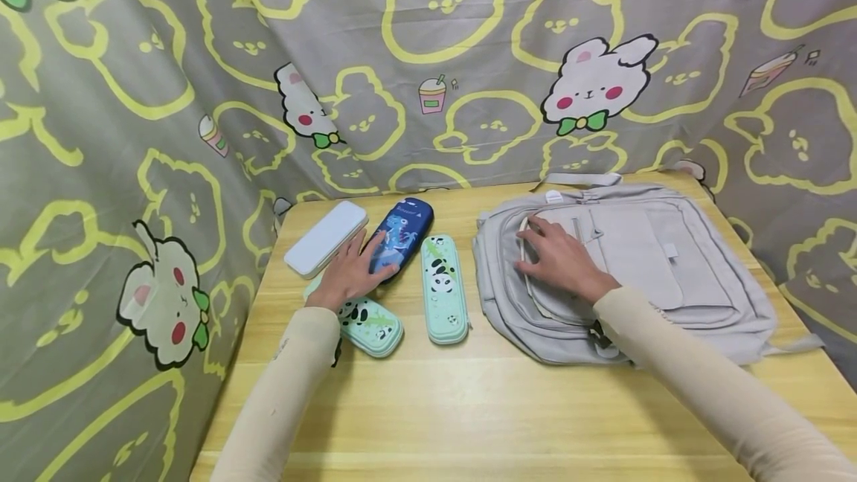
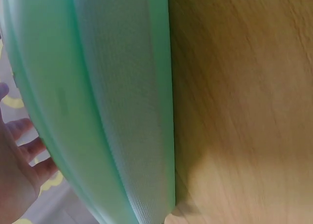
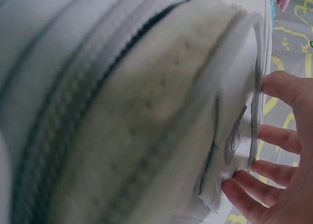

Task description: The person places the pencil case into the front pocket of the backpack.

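Note:
My left hand [image 1: 348, 270] hovers with spread fingers over a mint panda pencil case [image 1: 375, 329], partly hiding it. Its fingers overlap a dark blue dinosaur pencil case [image 1: 410, 223] and the edge of a pale blue pencil case [image 1: 324, 238]. In the left wrist view the mint case's zipped side [image 2: 122, 97] fills much of the picture. On the right, a light grey backpack [image 1: 636, 251] lies flat, front pocket up. My right hand [image 1: 562, 255] is over that pocket, fingers apart. The right wrist view shows its fingertips [image 3: 266, 132] at the pocket's piped edge [image 3: 257, 87].
A second mint panda pencil case [image 1: 442, 296] stands lengthwise between the left group and the backpack. Everything lies on a wooden table [image 1: 428, 415]. A patterned grey curtain [image 1: 428, 132] hangs behind and along the left side. One backpack strap [image 1: 797, 346] trails off to the right.

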`<action>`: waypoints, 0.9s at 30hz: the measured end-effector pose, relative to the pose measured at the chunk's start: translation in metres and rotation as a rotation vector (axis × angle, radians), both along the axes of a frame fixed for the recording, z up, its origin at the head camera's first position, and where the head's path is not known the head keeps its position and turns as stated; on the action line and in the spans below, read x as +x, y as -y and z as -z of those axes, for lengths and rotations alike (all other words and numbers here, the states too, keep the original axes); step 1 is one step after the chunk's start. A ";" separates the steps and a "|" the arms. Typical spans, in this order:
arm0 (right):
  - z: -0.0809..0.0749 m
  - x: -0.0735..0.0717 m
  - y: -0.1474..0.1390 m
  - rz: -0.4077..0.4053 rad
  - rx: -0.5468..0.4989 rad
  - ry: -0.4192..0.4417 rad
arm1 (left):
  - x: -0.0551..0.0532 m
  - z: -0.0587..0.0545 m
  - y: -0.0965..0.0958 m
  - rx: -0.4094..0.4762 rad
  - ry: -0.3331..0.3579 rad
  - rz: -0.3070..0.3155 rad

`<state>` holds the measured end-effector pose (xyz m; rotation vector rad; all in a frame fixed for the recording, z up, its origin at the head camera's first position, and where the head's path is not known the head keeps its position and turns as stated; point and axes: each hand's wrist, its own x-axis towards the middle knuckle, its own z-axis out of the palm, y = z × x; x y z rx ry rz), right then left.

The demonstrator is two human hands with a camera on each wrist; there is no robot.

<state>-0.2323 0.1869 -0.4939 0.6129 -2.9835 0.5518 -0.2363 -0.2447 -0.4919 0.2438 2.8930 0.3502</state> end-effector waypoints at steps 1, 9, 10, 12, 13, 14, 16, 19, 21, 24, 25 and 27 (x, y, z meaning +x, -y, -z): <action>0.001 0.001 0.000 -0.002 -0.002 -0.001 | 0.000 0.000 0.000 0.002 0.003 -0.001; 0.003 0.004 0.004 -0.002 0.017 -0.002 | -0.001 0.005 0.001 0.011 0.023 0.007; 0.003 0.004 0.005 -0.002 0.022 -0.005 | -0.001 0.006 0.001 0.016 0.028 0.005; 0.003 0.005 0.005 0.001 0.031 -0.006 | -0.001 0.007 0.001 0.021 0.032 0.005; 0.002 0.005 0.006 0.003 0.035 -0.008 | -0.001 0.007 0.000 0.025 0.036 0.003; 0.002 0.006 0.006 0.004 0.038 -0.009 | 0.000 0.007 0.000 0.029 0.038 0.000; 0.001 0.006 0.006 0.009 0.040 -0.002 | 0.000 0.008 0.000 0.033 0.045 -0.006; 0.001 0.007 0.007 0.017 0.047 0.022 | -0.001 0.009 0.000 0.040 0.059 -0.014; 0.000 0.007 0.007 0.019 0.051 0.043 | 0.000 0.009 0.001 0.045 0.068 -0.020; -0.001 0.007 0.008 0.021 0.056 0.064 | 0.000 0.010 0.001 0.059 0.080 -0.028; -0.001 0.007 0.008 0.021 0.056 0.066 | 0.001 0.010 0.001 0.065 0.085 -0.032; -0.002 0.007 0.008 0.023 0.055 0.074 | 0.002 0.011 0.002 0.078 0.091 -0.038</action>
